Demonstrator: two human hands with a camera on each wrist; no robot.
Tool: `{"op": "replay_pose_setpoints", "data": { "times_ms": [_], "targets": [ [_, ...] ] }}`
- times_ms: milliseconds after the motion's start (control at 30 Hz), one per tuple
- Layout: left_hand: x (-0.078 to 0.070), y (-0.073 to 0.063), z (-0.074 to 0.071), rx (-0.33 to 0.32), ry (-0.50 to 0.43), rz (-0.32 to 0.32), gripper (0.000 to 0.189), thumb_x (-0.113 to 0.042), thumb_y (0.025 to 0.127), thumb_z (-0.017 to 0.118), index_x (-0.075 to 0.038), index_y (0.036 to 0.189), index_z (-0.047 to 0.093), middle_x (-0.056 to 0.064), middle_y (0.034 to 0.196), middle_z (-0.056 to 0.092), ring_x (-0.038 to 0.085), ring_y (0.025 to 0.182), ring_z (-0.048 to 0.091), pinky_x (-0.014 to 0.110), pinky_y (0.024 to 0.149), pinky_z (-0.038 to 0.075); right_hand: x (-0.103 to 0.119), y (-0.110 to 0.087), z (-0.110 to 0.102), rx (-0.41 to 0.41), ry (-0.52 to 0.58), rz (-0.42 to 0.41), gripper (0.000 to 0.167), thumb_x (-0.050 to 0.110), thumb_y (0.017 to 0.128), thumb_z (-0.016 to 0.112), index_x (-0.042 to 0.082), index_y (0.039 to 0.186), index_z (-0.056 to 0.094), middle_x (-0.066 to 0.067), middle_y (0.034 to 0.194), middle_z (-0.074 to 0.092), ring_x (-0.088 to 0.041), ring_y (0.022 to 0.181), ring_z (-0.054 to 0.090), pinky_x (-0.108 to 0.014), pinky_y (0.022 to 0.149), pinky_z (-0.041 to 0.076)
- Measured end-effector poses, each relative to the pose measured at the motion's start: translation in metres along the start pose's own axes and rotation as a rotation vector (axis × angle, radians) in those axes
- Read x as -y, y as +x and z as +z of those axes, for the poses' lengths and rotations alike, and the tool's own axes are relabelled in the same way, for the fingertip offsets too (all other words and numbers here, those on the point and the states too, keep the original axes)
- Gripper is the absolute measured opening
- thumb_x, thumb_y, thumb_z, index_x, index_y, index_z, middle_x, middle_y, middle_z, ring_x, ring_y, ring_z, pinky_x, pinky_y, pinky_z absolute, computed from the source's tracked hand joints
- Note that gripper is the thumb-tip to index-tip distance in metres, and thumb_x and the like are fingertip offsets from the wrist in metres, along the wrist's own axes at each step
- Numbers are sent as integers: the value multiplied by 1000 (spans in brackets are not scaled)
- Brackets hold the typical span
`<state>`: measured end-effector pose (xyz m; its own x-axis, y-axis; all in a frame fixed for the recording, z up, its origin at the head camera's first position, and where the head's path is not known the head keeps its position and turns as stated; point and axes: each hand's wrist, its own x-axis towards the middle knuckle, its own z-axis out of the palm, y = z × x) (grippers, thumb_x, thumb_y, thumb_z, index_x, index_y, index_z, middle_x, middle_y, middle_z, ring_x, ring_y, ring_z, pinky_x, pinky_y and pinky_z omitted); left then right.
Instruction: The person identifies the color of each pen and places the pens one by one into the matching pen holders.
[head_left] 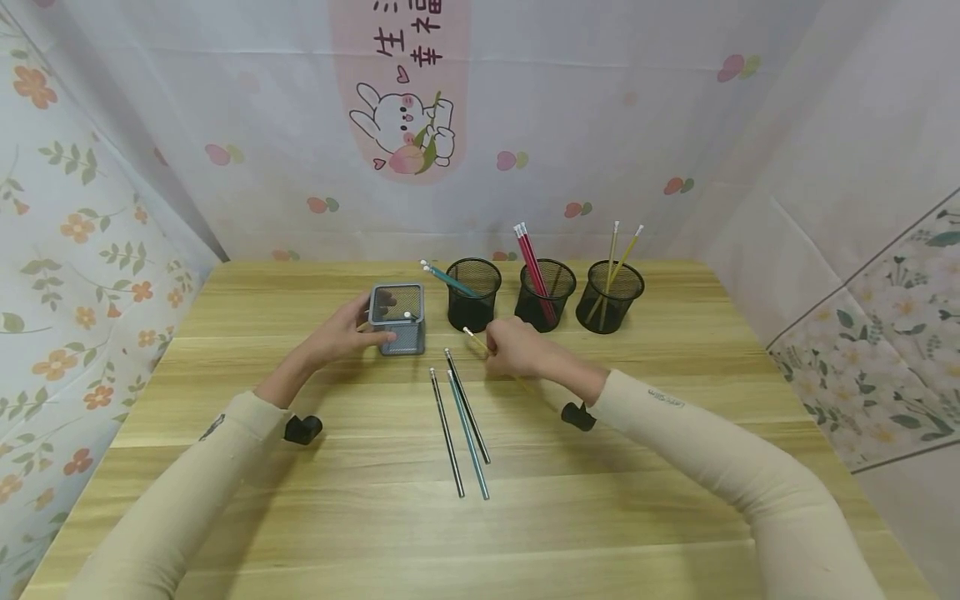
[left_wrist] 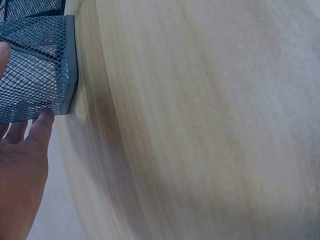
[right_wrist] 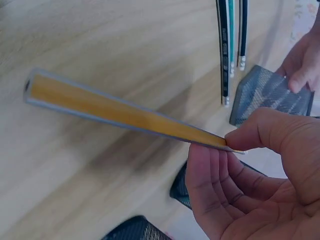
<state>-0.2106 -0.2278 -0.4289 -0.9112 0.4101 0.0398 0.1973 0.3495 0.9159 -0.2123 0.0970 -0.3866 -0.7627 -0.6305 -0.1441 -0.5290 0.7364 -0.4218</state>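
Observation:
My right hand pinches a yellow pencil between thumb and fingertips, over the table in front of the middle black cup. The pencil's white eraser end points up and left in the head view. My left hand holds a square grey mesh pen holder, its thumb on the near side and other fingers behind. A white eraser tip shows inside that holder. Between the hands lie a teal pencil and two black pencils, erasers toward the back.
Along the back stand three round black mesh cups: the left one with teal pencils, the middle one with red pencils, the right one with yellow pencils. A curtain hangs behind the wooden table.

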Motion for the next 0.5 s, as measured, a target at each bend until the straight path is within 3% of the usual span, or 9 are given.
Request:
{"op": "replay_pose_setpoints", "data": {
  "times_ms": [300,500],
  "targets": [
    [-2,-1,0,3,-21,5,67,-4,94,74,7,148,37,28,149,41,48,139,36,58,115,28,2,-12,-24,-58,-28,-12,4,0,83,67,1,82,63,2,65,50,-14,61,43,-28,53,38],
    [-1,-1,0,0,-16,2,67,-5,93,75,6,148,37,28,149,41,48,139,37,58,115,28,1,-18,-39,-94,-54,-42,8,0,81,67,4,82,60,-1,70,55,-16,63,48,-30,55,42]
  ]
}}
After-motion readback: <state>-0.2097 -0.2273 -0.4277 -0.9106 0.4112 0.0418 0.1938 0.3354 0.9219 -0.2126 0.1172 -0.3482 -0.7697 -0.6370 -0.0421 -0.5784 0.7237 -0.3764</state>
